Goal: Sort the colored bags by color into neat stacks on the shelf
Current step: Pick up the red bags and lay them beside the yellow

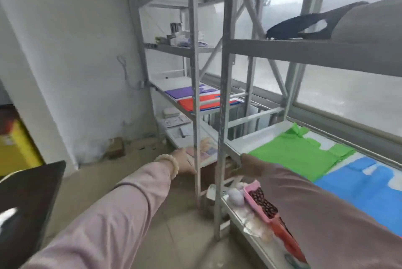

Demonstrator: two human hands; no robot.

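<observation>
Sorting in progress at two grey metal racks beside a window [348,94]: a person in long sleeves reaches forward with both arms; the left hand [185,161], a bead bracelet [168,163] at its wrist, stretches to the low shelf of the farther rack, its fingertips passing behind an upright post [196,116] and just short of some pale pink bags [206,149]; motion blur leaves it unclear whether that hand grasps anything or lies released. The right hand [241,168] is largely covered by its sleeve, its fingers at the front edge of the nearer shelf [250,136]; its grip cannot be made out either. Just beyond the right hand lies a flat stack of green bags [293,155], and to that hand's right, touching the green, a spread of blue bags [365,181]. Above and beyond the left hand, one shelf up, purple bags [182,92] sit beside orange-red bags [202,103]; high above the right hand a black bag [304,27] hangs over a shelf edge. Below the right forearm rests a pink tray [261,201] of dark beads (or beans; too blurred to say); well to the left of the left arm stands a yellow box [15,149].
</observation>
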